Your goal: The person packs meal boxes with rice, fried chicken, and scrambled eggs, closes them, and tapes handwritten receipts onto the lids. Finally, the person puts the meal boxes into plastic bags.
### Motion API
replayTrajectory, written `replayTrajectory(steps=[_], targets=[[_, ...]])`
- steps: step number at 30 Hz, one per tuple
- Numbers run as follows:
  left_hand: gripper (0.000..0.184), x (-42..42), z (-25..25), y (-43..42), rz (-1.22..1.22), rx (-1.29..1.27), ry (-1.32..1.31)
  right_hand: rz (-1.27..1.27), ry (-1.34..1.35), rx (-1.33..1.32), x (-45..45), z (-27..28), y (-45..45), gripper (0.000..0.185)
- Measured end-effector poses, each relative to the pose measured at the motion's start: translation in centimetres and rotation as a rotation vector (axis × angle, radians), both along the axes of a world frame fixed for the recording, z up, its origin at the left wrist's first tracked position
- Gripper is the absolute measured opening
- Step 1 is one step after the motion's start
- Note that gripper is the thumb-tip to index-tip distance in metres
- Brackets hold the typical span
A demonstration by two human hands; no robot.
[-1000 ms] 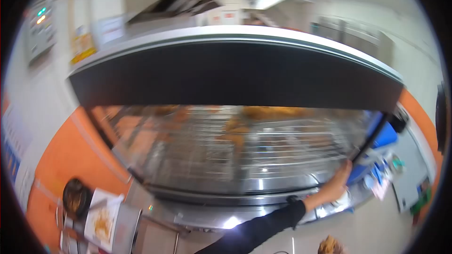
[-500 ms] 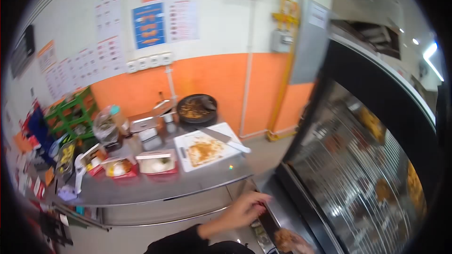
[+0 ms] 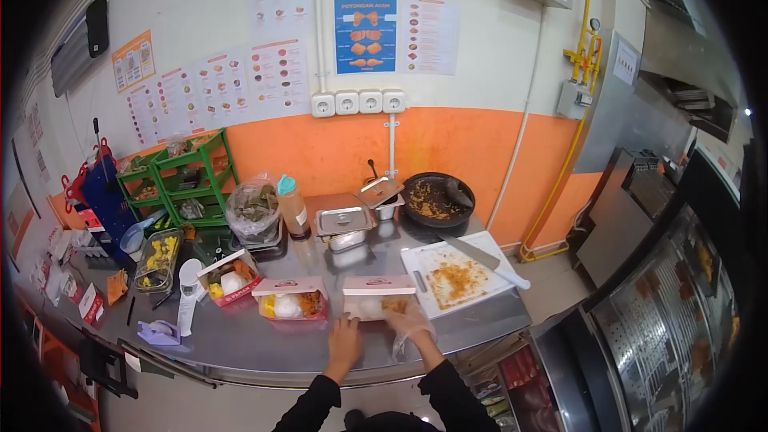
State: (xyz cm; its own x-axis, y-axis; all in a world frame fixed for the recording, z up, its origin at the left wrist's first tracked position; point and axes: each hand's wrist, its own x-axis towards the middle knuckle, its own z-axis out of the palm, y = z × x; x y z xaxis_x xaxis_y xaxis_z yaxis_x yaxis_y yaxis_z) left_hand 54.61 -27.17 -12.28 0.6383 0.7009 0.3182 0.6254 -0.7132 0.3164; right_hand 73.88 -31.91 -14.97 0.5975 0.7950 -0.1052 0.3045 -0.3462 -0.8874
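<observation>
Presently, the open box (image 3: 378,282) sits on the steel table (image 3: 464,336), directly ahead of both my hands. My left hand (image 3: 345,342) is at its front left corner, fingertips at the near edge; whether they pinch the wall, I cannot tell. My right hand (image 3: 411,326), in a clear plastic glove, reaches over the right side, fingers bent down at a brown piece of food (image 3: 393,304); grip not discernible. Contents: white mound at left, brown piece at right. Just left, a second box (image 3: 290,283) holds yellow food, a white mound and brown food. Beyond it, a third box (image 3: 242,294), angled, is similarly filled. Just right: white cutting board (image 3: 413,259) with crumbs, a knife (image 3: 474,254) lying across it. Behind the board, a black pan (image 3: 438,222) contains brown bits. Far left, a clear tray (image 3: 154,282) holds yellow pieces.
</observation>
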Motion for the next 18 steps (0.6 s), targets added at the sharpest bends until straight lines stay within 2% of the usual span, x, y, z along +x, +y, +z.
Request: replayTrajectory(steps=[2,4,5,7,10,12,13,15,16,18], targets=[[0.033,-0.3,-0.4,0.6,-0.043,-0.061,-0.074,-0.182,-0.192,-0.102,-0.7,0.2,1.5,0.039],[0.029,-0.8,0.3,0.7,-0.075,-0.119,-0.119,-0.336,-0.211,-0.363,-3.1,7.8,1.1,0.038],[0.030,-1.0,0.2,1.0,-0.095,-0.140,-0.117,-0.342,-0.240,-0.382,-3.2,7.6,1.7,0.039],[0.032,-1.4,-0.1,1.4,-0.126,-0.181,-0.117,-0.344,-0.303,-0.419,-3.1,7.1,2.9,0.042],[0.043,-1.9,-1.2,2.3,-0.218,-0.201,-0.160,-0.153,-0.498,-0.466,-4.8,8.0,2.1,0.044],[0.062,-3.2,-1.0,2.1,-0.278,-0.285,-0.191,-0.049,-0.591,-0.483,-7.6,11.9,0.7,0.047],[0.073,-3.6,-0.3,1.6,-0.302,-0.326,-0.216,-0.004,-0.508,-0.262,-8.7,12.8,-0.5,0.049],[0.099,-5.6,3.3,-1.3,-0.412,-0.654,-0.475,0.068,-0.252,0.134,-10.9,11.2,-2.1,0.054],[0.105,-6.7,5.2,-2.6,-0.432,-0.616,-0.498,0.093,-0.076,0.309,-12.5,10.3,-1.9,0.057],[0.119,-8.4,8.5,-3.5,-0.454,-0.518,-0.536,0.128,0.296,0.420,-15.8,11.0,-0.5,0.060]])
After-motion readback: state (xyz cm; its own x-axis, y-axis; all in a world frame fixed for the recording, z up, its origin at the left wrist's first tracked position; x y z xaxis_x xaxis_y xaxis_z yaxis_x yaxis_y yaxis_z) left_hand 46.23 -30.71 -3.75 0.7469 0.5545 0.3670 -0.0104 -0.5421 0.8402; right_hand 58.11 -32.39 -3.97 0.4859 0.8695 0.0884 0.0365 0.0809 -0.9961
